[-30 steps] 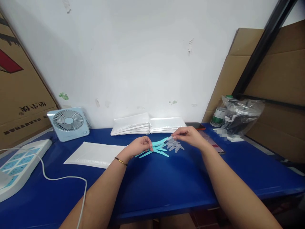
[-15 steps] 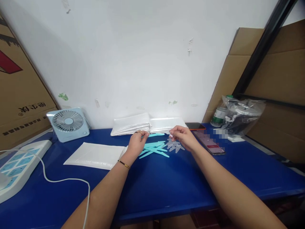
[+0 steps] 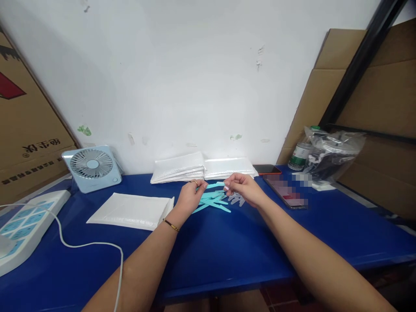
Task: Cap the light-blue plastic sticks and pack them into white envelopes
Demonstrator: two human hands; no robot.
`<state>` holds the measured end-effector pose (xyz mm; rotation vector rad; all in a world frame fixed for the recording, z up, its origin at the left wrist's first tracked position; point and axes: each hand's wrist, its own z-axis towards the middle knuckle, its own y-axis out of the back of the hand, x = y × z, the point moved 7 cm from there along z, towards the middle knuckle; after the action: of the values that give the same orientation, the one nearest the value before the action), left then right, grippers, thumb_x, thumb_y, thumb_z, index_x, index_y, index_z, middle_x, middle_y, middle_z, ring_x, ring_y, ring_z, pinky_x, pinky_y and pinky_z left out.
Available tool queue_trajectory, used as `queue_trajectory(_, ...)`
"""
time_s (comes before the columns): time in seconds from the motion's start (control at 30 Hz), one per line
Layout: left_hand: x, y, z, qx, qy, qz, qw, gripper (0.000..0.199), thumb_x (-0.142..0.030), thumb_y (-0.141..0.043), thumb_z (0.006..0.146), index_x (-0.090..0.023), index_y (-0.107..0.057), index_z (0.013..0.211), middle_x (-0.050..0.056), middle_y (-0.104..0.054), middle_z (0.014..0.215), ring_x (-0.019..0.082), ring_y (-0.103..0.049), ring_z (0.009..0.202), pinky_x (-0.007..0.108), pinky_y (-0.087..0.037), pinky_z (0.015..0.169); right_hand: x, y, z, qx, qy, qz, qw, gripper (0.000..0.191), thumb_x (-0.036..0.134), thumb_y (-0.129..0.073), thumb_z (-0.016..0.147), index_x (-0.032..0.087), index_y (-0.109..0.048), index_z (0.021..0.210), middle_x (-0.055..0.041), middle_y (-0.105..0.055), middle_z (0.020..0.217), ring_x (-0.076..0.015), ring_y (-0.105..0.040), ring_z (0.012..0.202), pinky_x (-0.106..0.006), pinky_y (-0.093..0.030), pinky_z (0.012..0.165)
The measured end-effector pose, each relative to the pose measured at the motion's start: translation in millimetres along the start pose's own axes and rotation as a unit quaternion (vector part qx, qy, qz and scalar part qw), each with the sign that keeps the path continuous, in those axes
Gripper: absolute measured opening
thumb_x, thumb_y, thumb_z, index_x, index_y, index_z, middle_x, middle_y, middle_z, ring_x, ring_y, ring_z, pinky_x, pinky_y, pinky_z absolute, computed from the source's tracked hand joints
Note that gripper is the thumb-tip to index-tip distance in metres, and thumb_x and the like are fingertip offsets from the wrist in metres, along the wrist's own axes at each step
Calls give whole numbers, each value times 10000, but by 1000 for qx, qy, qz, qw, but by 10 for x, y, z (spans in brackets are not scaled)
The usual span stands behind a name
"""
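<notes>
My left hand (image 3: 191, 193) is closed in a pinch on one end of a slim teal eyebrow razor (image 3: 214, 185), held above the table. At the razor's other end, my right hand (image 3: 241, 187) pinches a small pale cap (image 3: 226, 188) between thumb and fingers. Whether the cap sits on the razor or only touches it, I cannot tell. Below the hands lies a loose pile of teal eyebrow razors (image 3: 214, 203), partly hidden by my left hand. Beside it, under my right hand, are several translucent greyish caps (image 3: 238, 199).
A white padded envelope (image 3: 126, 211) lies at left; two stacks of envelopes (image 3: 177, 168) rest against the wall. Around the blue table (image 3: 208, 260) are a fan (image 3: 92, 167), a power strip (image 3: 35, 225) with its cable, phones (image 3: 284, 193), a bottle (image 3: 299, 156) and a plastic bag (image 3: 338, 156).
My right hand has moved left with the pale cap, up to the end of the teal razor. My left hand has shifted slightly right and keeps its pinch.
</notes>
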<state>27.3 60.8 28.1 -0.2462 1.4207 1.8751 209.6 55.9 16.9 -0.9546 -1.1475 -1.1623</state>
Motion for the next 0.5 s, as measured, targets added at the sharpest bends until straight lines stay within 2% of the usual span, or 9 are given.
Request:
queue_trajectory(0.07,19,40,-33,-38,19,53,998,410,-467,-475,835,-204,-554,1140,81,-601,1099,246,-507,1059,360,-390,893,-27,156,43,-38,6,-2,999,279,388,-722,640,164,-591,741,-25,-652,653,-128,-596,535,-255,-457,539)
queue_trajectory(0.13,45,19,-64,-33,24,99,994,540,-526,-506,799,-195,-491,1226,111,-552,1182,288,-431,1156,425,-347,944,-61,392,91,-103,22,1,994,279,382,-717,640,160,-592,754,-33,-653,666,-126,-589,542,-243,-435,520)
queue_trajectory(0.2,63,-131,-93,56,-2,108,993,583,-539,-504,795,-196,-467,1265,121,-516,1236,291,-382,1211,430,-331,970,-110,593,131,-150,31,-8,988,286,394,-705,649,161,-590,769,-35,-652,678,-125,-584,555,-240,-423,519)
queue_trajectory(0.27,59,-290,-143,149,-43,93,983,556,-494,-507,810,-221,-461,1292,108,-481,1283,268,-372,1225,393,-332,985,-159,680,168,-156,32,-39,986,291,408,-698,654,163,-593,771,-38,-658,697,-129,-585,584,-244,-430,541)
queue_trajectory(0.37,4,-388,-202,202,-95,53,973,450,-390,-525,823,-252,-524,1251,78,-505,1239,229,-438,1146,346,-347,983,-202,580,200,-98,40,-95,990,294,408,-699,656,167,-605,794,-43,-676,755,-150,-612,687,-265,-468,629)
queue_trajectory(0.5,-133,-421,-287,235,-147,8,961,426,-318,-602,778,-277,-570,1201,50,-549,1139,210,-489,1060,326,-374,952,-242,235,171,35,56,-188,980,237,393,-670,702,185,-643,813,-35,-676,794,-165,-625,749,-294,-493,697)
